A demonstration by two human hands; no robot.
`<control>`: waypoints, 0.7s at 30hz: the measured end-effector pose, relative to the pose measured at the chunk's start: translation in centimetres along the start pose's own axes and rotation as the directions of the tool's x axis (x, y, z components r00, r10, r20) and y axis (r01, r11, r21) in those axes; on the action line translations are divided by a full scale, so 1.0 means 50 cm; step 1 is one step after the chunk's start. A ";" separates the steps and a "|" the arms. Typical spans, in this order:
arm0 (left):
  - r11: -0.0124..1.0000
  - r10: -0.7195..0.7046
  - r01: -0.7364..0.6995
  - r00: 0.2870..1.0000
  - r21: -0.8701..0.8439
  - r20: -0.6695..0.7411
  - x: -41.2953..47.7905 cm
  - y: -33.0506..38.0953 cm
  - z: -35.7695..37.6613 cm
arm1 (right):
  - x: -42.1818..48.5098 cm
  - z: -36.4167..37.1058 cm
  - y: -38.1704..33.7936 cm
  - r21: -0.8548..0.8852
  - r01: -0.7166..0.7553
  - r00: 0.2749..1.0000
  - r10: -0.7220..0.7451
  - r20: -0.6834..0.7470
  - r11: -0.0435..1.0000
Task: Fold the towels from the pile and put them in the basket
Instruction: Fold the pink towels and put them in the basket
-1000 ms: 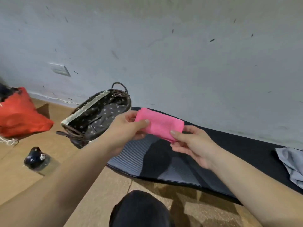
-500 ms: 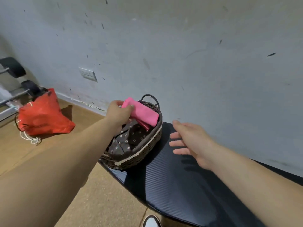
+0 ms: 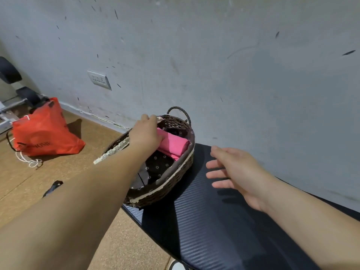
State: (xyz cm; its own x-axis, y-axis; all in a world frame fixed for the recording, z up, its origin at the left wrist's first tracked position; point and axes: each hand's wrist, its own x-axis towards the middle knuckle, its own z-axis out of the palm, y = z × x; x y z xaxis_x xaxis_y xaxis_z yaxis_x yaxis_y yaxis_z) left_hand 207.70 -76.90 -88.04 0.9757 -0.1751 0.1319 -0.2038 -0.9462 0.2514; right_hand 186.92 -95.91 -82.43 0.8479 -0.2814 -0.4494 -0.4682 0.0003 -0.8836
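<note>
Head view: nearest, the dark mat [image 3: 224, 230] fills five o'clock. Above it at three o'clock the right hand [image 3: 236, 171] hovers, fingers spread, grasping nothing. At centre the wicker basket [image 3: 165, 190] rests on the mat's edge; the left hand [image 3: 145, 133] reaches inside, touching the folded pink towel [image 3: 173, 145], grip hidden. An orange bag [image 3: 42, 131] lies at nine o'clock.

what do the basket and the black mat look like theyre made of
Basket: dark brown woven wicker or rattan by its braided strands, matte, with a dotted fabric liner. Mat: looks like foam or rubber, from its fine ribbed texture and slight sheen.
</note>
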 end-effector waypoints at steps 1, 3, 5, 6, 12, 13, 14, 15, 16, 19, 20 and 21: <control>0.996 0.080 -0.080 0.997 -0.036 -0.003 -0.001 0.001 0.004 | -0.001 0.001 -0.001 -0.003 0.005 1.000 -0.005 -0.008 1.000; 0.977 0.187 -0.176 0.979 -0.123 0.081 -0.009 0.008 0.012 | -0.004 -0.001 -0.002 -0.010 0.013 1.000 -0.013 -0.026 1.000; 0.979 0.168 -0.142 0.967 -0.145 0.191 -0.020 0.016 0.022 | -0.008 -0.004 0.000 -0.011 0.008 0.999 -0.008 -0.033 1.000; 0.983 0.147 -0.119 0.966 -0.142 0.211 -0.024 0.019 0.027 | -0.012 -0.007 0.002 -0.007 0.002 0.999 -0.002 -0.034 1.000; 0.963 0.077 -0.033 0.985 -0.269 0.153 -0.050 0.042 0.003 | -0.055 -0.040 -0.001 -0.048 0.012 0.999 -0.014 -0.036 0.999; 0.945 0.063 -0.017 0.989 -0.327 0.133 -0.061 0.054 -0.014 | -0.064 -0.048 -0.004 -0.050 0.017 0.999 -0.019 -0.040 0.999; 0.925 0.056 -0.010 0.993 -0.381 0.108 -0.076 0.070 -0.037 | -0.075 -0.058 -0.007 -0.049 0.021 0.999 -0.023 -0.045 0.999; 0.906 0.055 -0.016 0.995 -0.422 0.079 -0.093 0.089 -0.060 | -0.086 -0.068 -0.010 -0.047 0.023 0.998 -0.026 -0.049 0.999; 0.891 0.060 -0.033 0.997 -0.452 0.046 -0.112 0.109 -0.082 | -0.099 -0.078 -0.010 -0.044 0.024 0.998 -0.027 -0.052 0.999; 0.822 0.117 -0.099 0.993 -0.561 -0.003 -0.186 0.193 -0.136 | -0.149 -0.127 0.002 -0.015 0.038 0.997 -0.039 -0.064 0.999; 0.790 0.152 -0.115 0.988 -0.602 0.010 -0.220 0.228 -0.148 | -0.169 -0.150 0.010 -0.006 0.042 0.996 -0.043 -0.074 0.999; 0.761 0.202 -0.134 0.979 -0.635 0.035 -0.256 0.265 -0.157 | -0.191 -0.178 0.021 -0.001 0.042 0.995 -0.041 -0.092 0.999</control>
State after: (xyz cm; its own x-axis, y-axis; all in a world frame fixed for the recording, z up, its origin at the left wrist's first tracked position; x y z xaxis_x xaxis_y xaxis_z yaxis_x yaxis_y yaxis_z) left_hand 191.88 -85.08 -78.85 0.9167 -0.3717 0.1466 -0.3374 -0.5235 0.7824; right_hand 176.10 -101.75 -77.91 0.8400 -0.3684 -0.3983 -0.4328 -0.0123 -0.9014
